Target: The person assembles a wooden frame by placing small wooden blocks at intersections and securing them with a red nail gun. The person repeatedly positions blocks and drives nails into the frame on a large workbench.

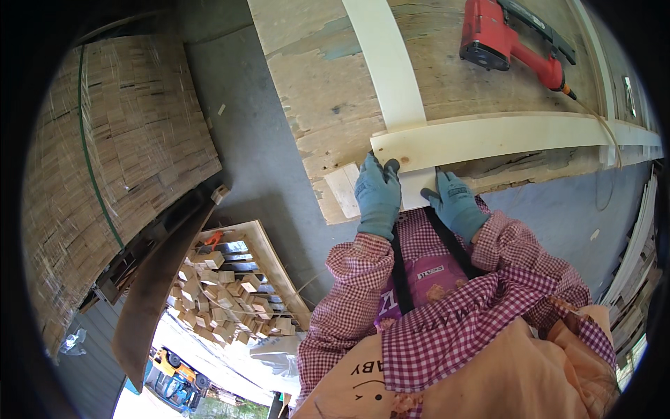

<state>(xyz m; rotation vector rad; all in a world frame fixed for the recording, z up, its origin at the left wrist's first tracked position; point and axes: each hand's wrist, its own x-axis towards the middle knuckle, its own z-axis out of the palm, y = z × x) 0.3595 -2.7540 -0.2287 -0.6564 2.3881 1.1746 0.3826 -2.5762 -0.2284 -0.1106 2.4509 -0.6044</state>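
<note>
Pale flat wooden slat [488,137] lies just beyond your blue-gloved left hand [379,193] and right hand [457,204], on the weathered wooden tabletop [314,91]. Long axis runs left-right. Your fingers are bent at its near edge; can't tell if pinching. Tabletop extends left past its end; red power tool [485,31] sits beyond, right.

"How was the light?"

"Brightest at the lower left, where the outdoor ground [216,363] washed out to white. Indoors it was softer and dimmer, with a diffuse shadow darkening the grey floor [230,91] beside the desk [307,91]."

"Any glare?"

"Small glints on the wrapped stack [132,153]."

"And sharpness?"

"The hands [378,197] looked fairly crisp. Fisheye distortion bowed the long pale board [502,136], and blackness swallowed the corners."
</note>
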